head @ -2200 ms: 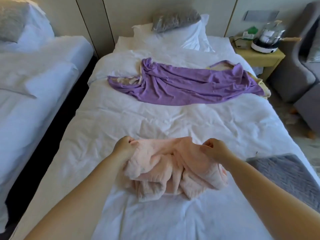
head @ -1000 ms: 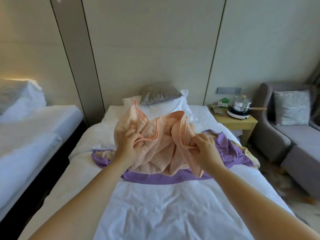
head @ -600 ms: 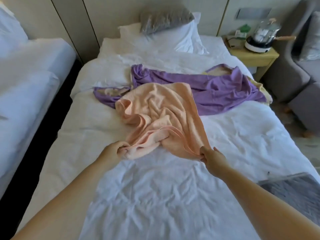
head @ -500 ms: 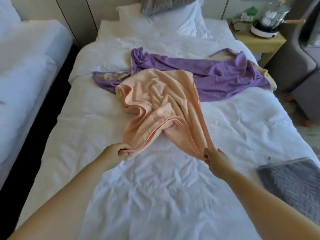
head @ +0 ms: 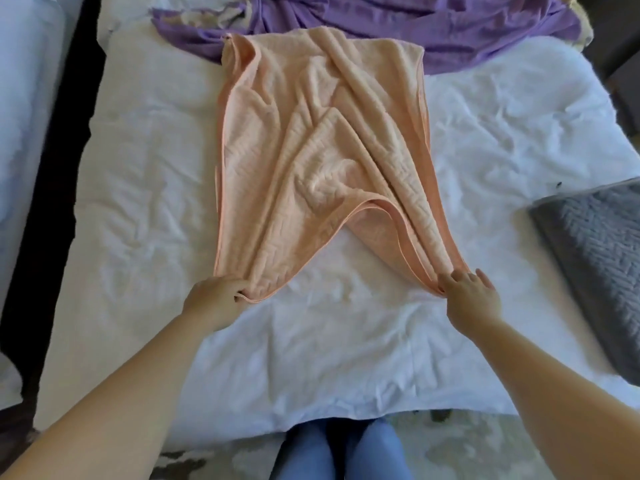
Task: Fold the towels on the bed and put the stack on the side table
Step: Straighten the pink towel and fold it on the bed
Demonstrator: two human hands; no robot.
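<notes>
Wrinkled white bed bears a ribbed peach towel; left hand pinches one corner, right hand seemingly another.

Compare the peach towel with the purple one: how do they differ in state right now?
The peach towel is spread out, creased; the purple towel lies bunched beyond it. The left hand and right hand hold the peach towel's near corners; no hand touches the purple towel. Both rest on the bed.
</notes>
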